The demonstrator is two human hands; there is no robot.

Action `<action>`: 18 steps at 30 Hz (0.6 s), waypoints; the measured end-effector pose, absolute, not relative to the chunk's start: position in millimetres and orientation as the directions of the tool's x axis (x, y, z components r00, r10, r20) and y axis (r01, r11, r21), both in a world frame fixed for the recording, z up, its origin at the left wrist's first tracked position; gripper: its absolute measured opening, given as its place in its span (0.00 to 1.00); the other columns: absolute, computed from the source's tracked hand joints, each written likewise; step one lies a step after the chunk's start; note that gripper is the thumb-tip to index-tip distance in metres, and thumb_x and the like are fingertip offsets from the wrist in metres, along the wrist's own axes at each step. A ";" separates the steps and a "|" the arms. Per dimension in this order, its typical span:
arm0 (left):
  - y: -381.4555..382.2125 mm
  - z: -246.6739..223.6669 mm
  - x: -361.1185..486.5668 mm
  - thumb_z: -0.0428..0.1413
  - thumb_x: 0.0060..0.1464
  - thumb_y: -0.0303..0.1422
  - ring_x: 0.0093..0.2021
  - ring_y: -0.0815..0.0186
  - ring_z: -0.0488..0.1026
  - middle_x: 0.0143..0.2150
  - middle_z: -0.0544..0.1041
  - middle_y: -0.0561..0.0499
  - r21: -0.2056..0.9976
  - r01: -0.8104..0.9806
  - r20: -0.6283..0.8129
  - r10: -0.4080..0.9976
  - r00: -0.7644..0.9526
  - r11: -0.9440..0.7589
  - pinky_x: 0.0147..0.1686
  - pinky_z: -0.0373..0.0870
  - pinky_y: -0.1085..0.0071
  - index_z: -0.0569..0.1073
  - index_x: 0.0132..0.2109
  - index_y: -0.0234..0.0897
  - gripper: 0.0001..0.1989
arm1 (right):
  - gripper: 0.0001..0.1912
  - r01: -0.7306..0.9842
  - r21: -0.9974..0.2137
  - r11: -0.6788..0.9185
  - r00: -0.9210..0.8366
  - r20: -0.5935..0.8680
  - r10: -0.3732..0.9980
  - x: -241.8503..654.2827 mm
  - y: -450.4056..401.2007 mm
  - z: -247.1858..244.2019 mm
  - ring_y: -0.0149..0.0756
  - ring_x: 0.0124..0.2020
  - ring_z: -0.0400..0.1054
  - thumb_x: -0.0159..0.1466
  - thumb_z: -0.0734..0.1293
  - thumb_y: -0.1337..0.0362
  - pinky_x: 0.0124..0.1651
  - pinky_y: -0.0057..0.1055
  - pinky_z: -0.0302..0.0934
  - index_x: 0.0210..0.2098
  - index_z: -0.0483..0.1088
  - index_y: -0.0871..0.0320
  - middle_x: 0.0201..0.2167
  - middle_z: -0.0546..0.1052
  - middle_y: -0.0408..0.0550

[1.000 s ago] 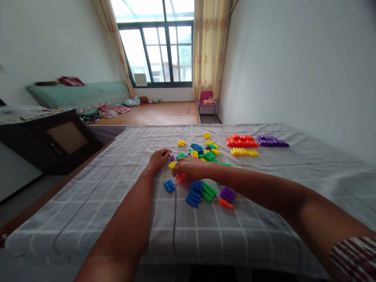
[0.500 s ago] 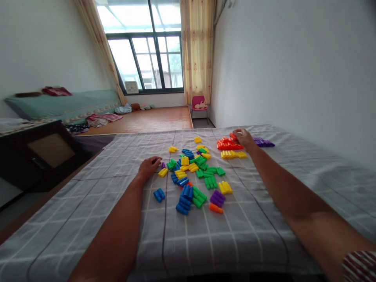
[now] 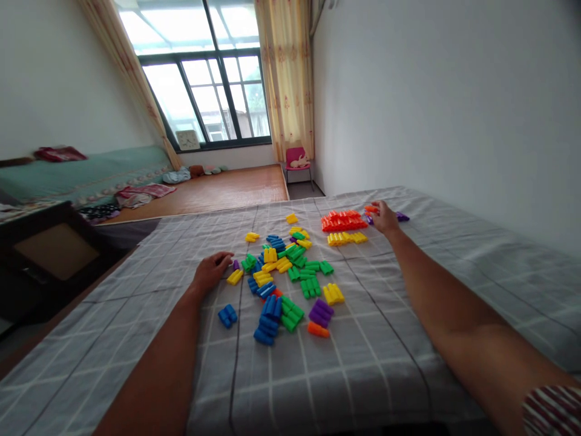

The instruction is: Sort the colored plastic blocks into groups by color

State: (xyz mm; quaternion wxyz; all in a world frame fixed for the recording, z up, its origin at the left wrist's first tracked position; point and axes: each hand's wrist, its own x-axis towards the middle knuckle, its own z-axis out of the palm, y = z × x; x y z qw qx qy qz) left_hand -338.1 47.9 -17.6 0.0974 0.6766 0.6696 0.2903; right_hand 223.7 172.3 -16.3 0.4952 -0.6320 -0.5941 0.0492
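Note:
My right hand (image 3: pixel 385 217) pinches an orange toy block (image 3: pixel 371 209) at the far side of the bed. It is just right of a stacked pile of red-orange blocks (image 3: pixel 344 221). Purple blocks (image 3: pixel 402 216) lie in a row behind this hand, partly hidden by it. A row of yellow blocks (image 3: pixel 347 238) sits in front of the red-orange pile. My left hand (image 3: pixel 212 270) rests on the sheet with fingers loosely bent and apart, and I see nothing held. Close to its fingertips are a small purple block (image 3: pixel 236 264) and a yellow block (image 3: pixel 235 277).
Mixed green blocks (image 3: pixel 311 286), blue blocks (image 3: pixel 269 318) and others lie scattered mid-bed on the grey checked sheet (image 3: pixel 354 369). A purple block (image 3: pixel 321 312) and an orange block (image 3: pixel 318 329) lie nearer me. A white wall (image 3: pixel 431 103) borders the right side.
My right hand has moved right, away from the red-orange pile, with the orange block in its fingers. My left hand stays beside the small purple block. The whole view has shifted slightly.

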 end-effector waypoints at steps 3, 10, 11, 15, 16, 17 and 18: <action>47.2 -17.4 -338.2 0.48 0.52 0.48 0.44 0.57 0.77 0.41 0.82 0.48 0.525 0.846 0.270 0.961 -0.064 -0.092 0.40 0.71 0.68 0.79 0.46 0.37 0.25 | 0.18 0.867 -0.476 0.148 0.187 0.586 0.789 220.1 169.5 -22.0 0.44 0.45 0.74 0.59 0.62 0.71 0.48 0.39 0.67 0.49 0.70 0.59 0.45 0.79 0.54; 45.8 -15.7 -337.1 0.49 0.51 0.49 0.45 0.56 0.77 0.40 0.82 0.48 0.532 0.842 0.269 0.961 -0.062 -0.095 0.41 0.72 0.68 0.79 0.45 0.37 0.25 | 0.21 0.936 -0.228 0.269 -0.071 0.626 0.777 206.9 173.5 -29.0 0.43 0.50 0.71 0.55 0.60 0.76 0.57 0.39 0.62 0.46 0.76 0.62 0.47 0.79 0.55; 45.7 -15.7 -337.1 0.49 0.51 0.49 0.45 0.56 0.77 0.40 0.82 0.48 0.535 0.839 0.269 0.961 -0.065 -0.093 0.41 0.72 0.68 0.79 0.45 0.37 0.25 | 0.22 0.934 -0.219 0.282 -0.089 0.624 0.777 205.5 174.3 -29.5 0.43 0.51 0.71 0.55 0.60 0.76 0.58 0.39 0.61 0.46 0.76 0.62 0.48 0.78 0.55; 45.8 -16.4 -337.5 0.49 0.51 0.49 0.46 0.56 0.76 0.41 0.82 0.48 0.537 0.838 0.273 0.960 -0.062 -0.099 0.42 0.72 0.68 0.79 0.45 0.38 0.25 | 0.27 0.917 -0.210 0.338 -0.155 0.595 0.789 201.2 172.9 -27.9 0.43 0.52 0.70 0.53 0.60 0.77 0.61 0.39 0.59 0.51 0.74 0.62 0.51 0.77 0.54; 45.8 -16.5 -337.6 0.49 0.51 0.49 0.46 0.56 0.76 0.41 0.82 0.48 0.535 0.839 0.273 0.960 -0.061 -0.099 0.42 0.71 0.68 0.79 0.45 0.38 0.25 | 0.28 0.912 -0.223 0.343 -0.156 0.585 0.796 200.9 171.4 -26.8 0.43 0.52 0.71 0.53 0.60 0.77 0.61 0.39 0.59 0.52 0.73 0.61 0.51 0.77 0.54; 45.9 -16.6 -337.7 0.49 0.51 0.49 0.46 0.56 0.76 0.41 0.82 0.48 0.533 0.841 0.271 0.961 -0.060 -0.098 0.43 0.71 0.68 0.79 0.45 0.38 0.25 | 0.30 0.908 -0.249 0.336 -0.144 0.569 0.810 201.0 169.7 -25.6 0.43 0.50 0.71 0.52 0.60 0.77 0.60 0.39 0.60 0.54 0.72 0.61 0.51 0.77 0.53; 45.9 -16.7 -337.6 0.49 0.51 0.49 0.46 0.56 0.76 0.41 0.82 0.48 0.531 0.842 0.269 0.961 -0.061 -0.095 0.43 0.71 0.68 0.79 0.45 0.38 0.25 | 0.30 0.904 -0.288 0.317 -0.117 0.547 0.829 201.6 167.9 -24.3 0.42 0.48 0.72 0.52 0.60 0.77 0.58 0.38 0.61 0.54 0.72 0.61 0.50 0.77 0.53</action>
